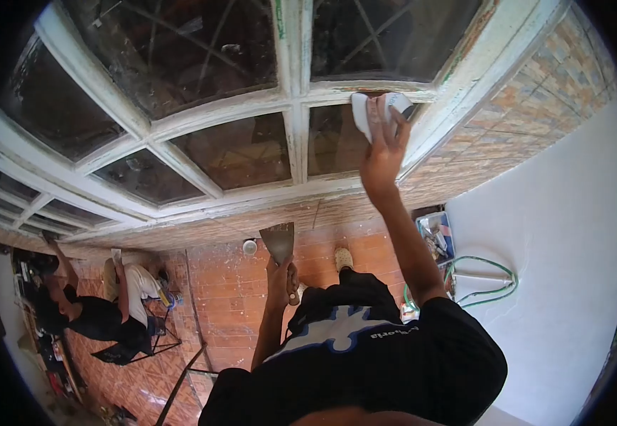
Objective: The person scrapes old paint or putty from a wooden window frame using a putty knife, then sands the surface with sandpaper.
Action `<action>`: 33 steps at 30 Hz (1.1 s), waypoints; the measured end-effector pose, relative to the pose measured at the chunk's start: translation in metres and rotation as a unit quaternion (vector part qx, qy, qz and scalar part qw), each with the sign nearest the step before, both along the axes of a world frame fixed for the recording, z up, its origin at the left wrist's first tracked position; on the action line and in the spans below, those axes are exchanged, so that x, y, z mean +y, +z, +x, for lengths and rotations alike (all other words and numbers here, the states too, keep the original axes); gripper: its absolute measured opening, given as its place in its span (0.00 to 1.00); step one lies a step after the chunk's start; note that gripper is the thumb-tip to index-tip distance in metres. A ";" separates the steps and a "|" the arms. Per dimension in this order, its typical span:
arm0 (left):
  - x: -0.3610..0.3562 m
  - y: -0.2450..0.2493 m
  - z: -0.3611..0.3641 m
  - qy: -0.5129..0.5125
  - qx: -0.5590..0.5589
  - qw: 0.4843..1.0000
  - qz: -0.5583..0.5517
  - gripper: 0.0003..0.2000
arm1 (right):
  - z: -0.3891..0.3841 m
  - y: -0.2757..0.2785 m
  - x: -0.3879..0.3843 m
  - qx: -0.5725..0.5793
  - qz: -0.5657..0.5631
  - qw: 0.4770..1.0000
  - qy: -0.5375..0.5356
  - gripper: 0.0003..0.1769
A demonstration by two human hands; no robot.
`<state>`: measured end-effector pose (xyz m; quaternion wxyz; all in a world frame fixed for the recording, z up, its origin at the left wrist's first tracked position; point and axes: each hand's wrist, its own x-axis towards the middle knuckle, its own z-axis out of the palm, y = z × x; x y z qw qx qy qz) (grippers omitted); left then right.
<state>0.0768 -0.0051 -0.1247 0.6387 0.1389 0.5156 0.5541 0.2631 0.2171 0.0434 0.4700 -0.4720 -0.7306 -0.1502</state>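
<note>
My left hand [280, 278] is wrapped round the handle of a broad-bladed paint scraper [278, 243], held low in front of my body with the blade up. Raised at arm's length, my right hand [385, 153] grips a folded white sheet of sandpaper [361, 117] with printing on its back. The sheet touches a horizontal bar of the white window frame [295, 92], near the right end. Paint on that frame is worn and chipped, with green and brown patches. Dark glass panes [241, 150] fill its openings.
Below the window runs a stone-tiled wall [496, 121]. A small white cup [250, 247] stands on the orange tiled floor [223, 284], dotted with pale flecks. At right are a crate of items [435, 234] and a green hose [514, 273]. Another person [95, 316] sits at left.
</note>
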 end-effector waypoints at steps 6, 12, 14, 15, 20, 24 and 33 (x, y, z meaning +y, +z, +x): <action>-0.028 -0.010 -0.014 0.061 -0.002 0.997 -0.039 0.09 | 0.030 0.018 -0.010 0.113 0.065 0.991 -0.006 0.42; -0.033 -0.010 -0.023 0.041 0.014 0.998 -0.049 0.08 | -0.028 0.023 0.004 -0.019 0.017 0.998 -0.061 0.36; -0.031 -0.010 -0.027 0.032 0.010 0.999 -0.036 0.08 | -0.039 0.030 -0.004 -0.049 -0.003 0.998 -0.037 0.38; -0.033 -0.010 -0.030 0.030 0.008 0.999 -0.019 0.08 | -0.036 0.033 -0.004 -0.039 0.001 0.999 -0.029 0.35; -0.044 -0.017 -0.036 0.054 -0.002 0.998 -0.013 0.08 | -0.040 0.042 -0.009 -0.037 0.043 0.998 -0.025 0.28; -0.051 -0.017 -0.039 0.060 0.001 0.998 -0.029 0.09 | -0.057 0.047 -0.006 -0.022 0.061 0.997 -0.030 0.28; -0.074 -0.023 -0.045 0.091 0.012 0.995 -0.026 0.09 | -0.049 0.033 -0.005 -0.011 0.066 0.998 -0.011 0.26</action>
